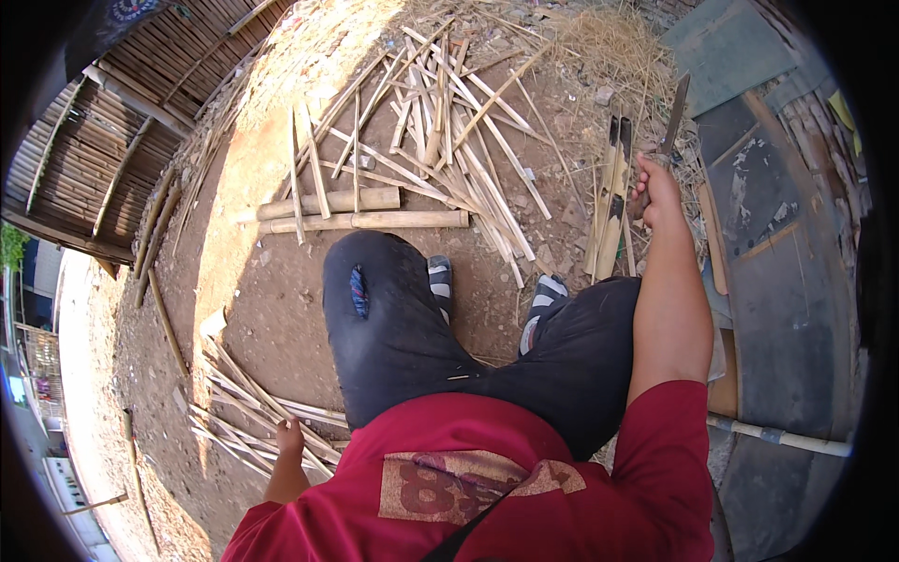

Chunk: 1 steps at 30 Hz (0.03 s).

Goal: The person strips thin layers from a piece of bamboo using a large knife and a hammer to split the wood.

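Observation:
My right hand (658, 195) is closed round the handle of a machete (676, 117), whose dark blade points up and away from me. Just left of that hand, split bamboo pieces (611, 201) with blackened patches stand or lean by my right knee. Low at my left side, my left hand (290, 436) is at a pile of thin bamboo strips (245, 403). Its fingers look curled onto a strip, though their tips are partly hidden.
Ahead lies a loose heap of bamboo strips (440, 122) on brown soil. Two bamboo poles (365, 221) lie crosswise before my left knee. Dry straw (599, 47) covers the far right ground. Dark flat panels (782, 309) line the right; a slatted bamboo structure (122, 140) stands left.

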Available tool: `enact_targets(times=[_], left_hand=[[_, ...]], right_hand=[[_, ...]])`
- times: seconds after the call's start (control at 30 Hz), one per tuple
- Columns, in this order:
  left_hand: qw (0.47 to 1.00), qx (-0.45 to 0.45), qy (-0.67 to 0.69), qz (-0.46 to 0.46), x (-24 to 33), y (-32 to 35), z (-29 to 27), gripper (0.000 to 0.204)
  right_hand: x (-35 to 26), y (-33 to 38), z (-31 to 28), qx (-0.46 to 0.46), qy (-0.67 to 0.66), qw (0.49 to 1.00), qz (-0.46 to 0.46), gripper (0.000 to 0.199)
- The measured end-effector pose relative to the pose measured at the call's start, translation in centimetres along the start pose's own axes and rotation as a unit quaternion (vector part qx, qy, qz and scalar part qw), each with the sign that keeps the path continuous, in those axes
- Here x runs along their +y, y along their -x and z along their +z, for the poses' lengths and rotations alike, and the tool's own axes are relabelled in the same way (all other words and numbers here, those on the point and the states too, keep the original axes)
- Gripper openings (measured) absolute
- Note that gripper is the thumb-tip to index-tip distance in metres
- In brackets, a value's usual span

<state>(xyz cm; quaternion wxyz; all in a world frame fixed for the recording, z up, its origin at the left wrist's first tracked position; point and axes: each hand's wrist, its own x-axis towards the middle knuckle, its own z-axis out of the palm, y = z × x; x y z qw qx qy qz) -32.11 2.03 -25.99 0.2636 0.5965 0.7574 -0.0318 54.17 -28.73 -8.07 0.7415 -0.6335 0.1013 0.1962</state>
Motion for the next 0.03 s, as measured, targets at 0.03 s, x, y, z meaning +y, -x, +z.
enact_targets(times=[0.03], left_hand=[[0.999, -0.033, 0.028, 0.024, -0.5, -1.52, 0.05, 0.077]], right_hand=[[0.03, -0.02, 0.41, -0.008, -0.006, 1.0, 0.001, 0.026]])
